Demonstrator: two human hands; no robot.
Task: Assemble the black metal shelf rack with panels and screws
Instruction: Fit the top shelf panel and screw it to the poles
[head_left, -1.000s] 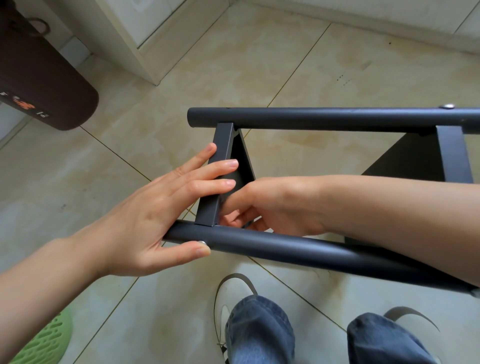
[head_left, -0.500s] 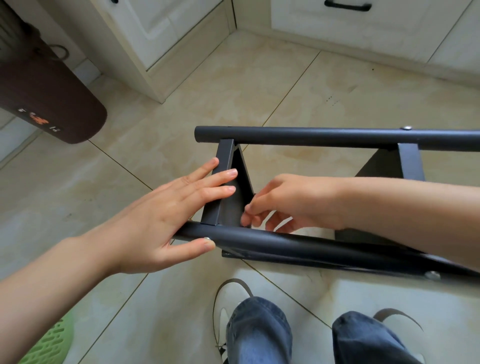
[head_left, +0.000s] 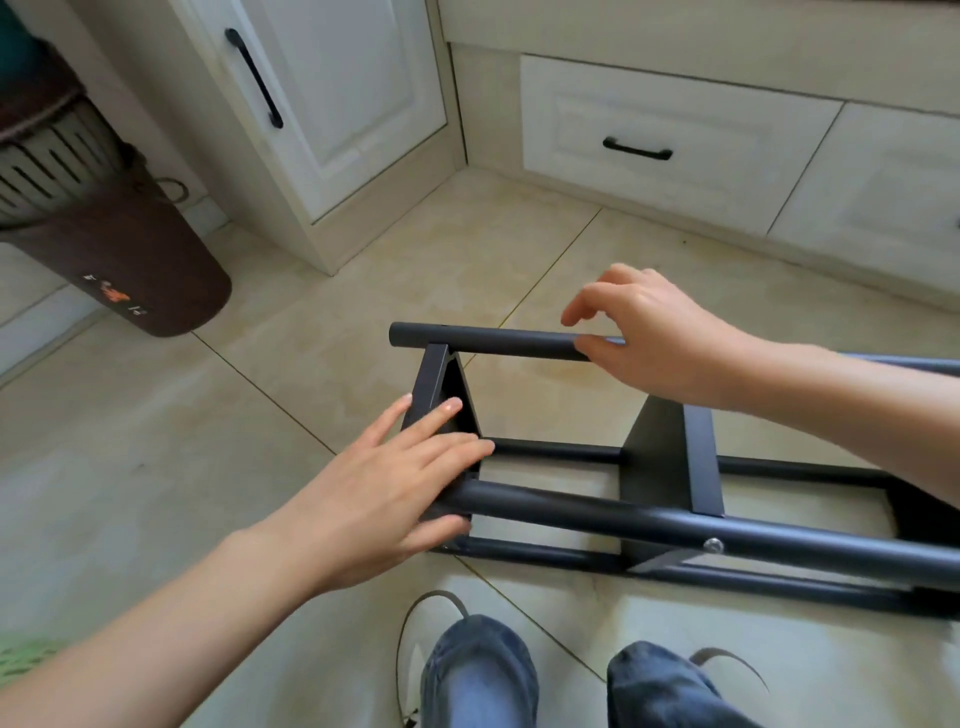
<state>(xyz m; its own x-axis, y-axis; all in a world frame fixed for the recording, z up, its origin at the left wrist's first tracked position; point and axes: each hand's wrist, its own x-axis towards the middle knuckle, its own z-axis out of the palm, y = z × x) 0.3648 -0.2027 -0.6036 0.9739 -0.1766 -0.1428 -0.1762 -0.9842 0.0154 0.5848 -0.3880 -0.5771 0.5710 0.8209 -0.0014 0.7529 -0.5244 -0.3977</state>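
Beige floor tiles (head_left: 156, 467) meet white cabinets (head_left: 675, 145), and the black metal shelf rack (head_left: 675, 525) lies on its side on the floor, its long tubes running left to right in front of the person's knees. Left hand (head_left: 384, 493) rests with straight fingers on the end panel (head_left: 434, 384) and the near tube (head_left: 571, 506). Right hand (head_left: 644, 332) sits at the far tube (head_left: 493, 340), thumb touching it, fingers loosely curved above, not gripping. A screw (head_left: 713, 545) shows in the near tube, rightward of both hands; the right hand seems nearer. Brown bin (head_left: 135, 260) stands well apart, left.
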